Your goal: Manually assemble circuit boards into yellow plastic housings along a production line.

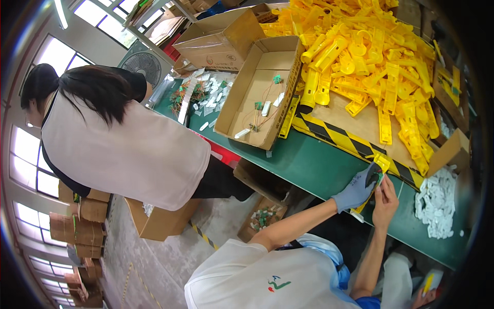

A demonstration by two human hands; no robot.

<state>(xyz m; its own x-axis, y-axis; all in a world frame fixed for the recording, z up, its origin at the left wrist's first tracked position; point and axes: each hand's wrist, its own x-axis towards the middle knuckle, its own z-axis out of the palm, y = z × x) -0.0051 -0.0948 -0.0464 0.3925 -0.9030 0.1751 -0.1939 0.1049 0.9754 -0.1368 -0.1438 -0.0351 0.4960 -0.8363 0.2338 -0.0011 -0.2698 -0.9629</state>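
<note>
Head view: gloved left hand [357, 188] and brown carton [218, 49] bear print.

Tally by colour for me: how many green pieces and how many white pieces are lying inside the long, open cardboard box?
Small green blocky pieces: 2
White oblong pieces: 3
Total: 5
A small dark part is too unclear to classify, so it's uncounted.

- Long, open brown cardboard tray [290, 105]: dark printed characters along one side.
- Brown cardboard carton [218, 54]: small printed marks, too small to read.
- White fabric T-shirt [242, 280]: red-and-green emblem.
</note>
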